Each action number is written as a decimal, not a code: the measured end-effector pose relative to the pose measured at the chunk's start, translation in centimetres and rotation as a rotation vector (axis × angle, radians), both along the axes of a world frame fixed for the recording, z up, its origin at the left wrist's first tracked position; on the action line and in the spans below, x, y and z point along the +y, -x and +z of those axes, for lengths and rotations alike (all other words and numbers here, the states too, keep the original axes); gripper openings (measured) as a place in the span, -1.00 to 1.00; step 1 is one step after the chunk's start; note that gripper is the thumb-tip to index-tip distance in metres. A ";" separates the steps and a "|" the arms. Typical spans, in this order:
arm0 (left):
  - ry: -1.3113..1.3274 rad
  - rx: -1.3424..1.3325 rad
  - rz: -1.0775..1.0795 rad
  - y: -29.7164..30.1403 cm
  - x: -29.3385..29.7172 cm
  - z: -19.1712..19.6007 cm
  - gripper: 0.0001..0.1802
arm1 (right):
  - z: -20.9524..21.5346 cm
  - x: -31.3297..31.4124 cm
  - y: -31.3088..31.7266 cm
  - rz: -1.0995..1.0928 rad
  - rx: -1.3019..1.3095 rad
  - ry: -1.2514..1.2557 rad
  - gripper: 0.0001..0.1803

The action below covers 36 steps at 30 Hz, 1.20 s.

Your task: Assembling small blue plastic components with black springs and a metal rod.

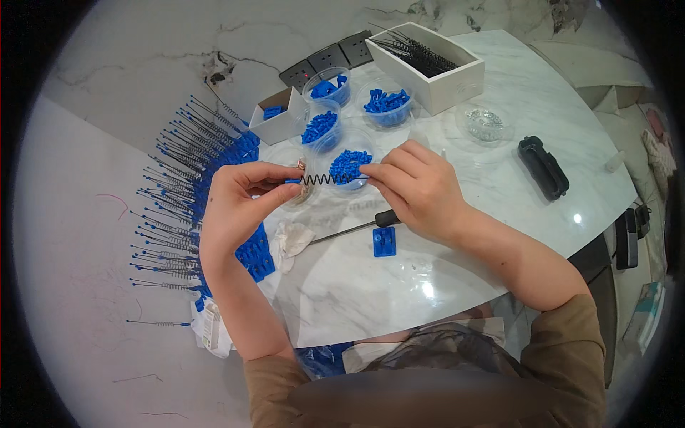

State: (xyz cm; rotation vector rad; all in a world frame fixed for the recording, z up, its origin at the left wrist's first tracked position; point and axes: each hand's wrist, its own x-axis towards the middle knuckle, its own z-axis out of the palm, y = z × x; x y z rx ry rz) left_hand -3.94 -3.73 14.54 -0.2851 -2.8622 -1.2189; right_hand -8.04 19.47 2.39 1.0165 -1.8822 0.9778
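Observation:
My left hand [239, 196] and my right hand [417, 187] hold a small black coil spring [319, 179] between them, stretched level above the white marble table [457, 235]. The left fingertips pinch its left end, where a small blue piece shows. The right fingertips pinch its right end. Just behind the spring stands a clear cup of small blue plastic parts [348, 165]. Beneath my hands lie a black-handled screwdriver [371, 222] and a blue plastic block [384, 242].
Several clear cups of blue parts [386, 102] and a small white box [275, 118] stand behind. A white box of black springs [427, 57] sits at the back. Many finished spring rods with blue ends [178, 185] fan out at left. A black case [544, 167] lies right.

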 end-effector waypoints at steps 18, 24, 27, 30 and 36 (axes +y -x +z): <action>-0.796 -0.103 -0.037 -2.7 -1.3 -11.0 -0.80 | 1.9 2.1 1.5 -0.230 0.018 0.406 -0.45; -0.944 0.000 0.068 -3.2 1.0 -13.3 -0.80 | -0.8 2.6 4.6 -0.242 -0.278 0.115 -0.43; -0.971 0.033 0.054 -3.4 1.7 -14.3 -0.80 | -2.0 2.6 5.2 -0.288 -0.338 -0.031 -0.51; -0.982 0.034 0.050 -3.6 2.0 -14.8 -0.80 | -2.7 2.3 5.5 -0.319 -0.403 -0.104 -0.57; -0.998 0.048 -0.009 -4.0 2.1 -14.9 -0.81 | -2.5 2.4 5.5 -0.379 -0.607 -0.265 -0.65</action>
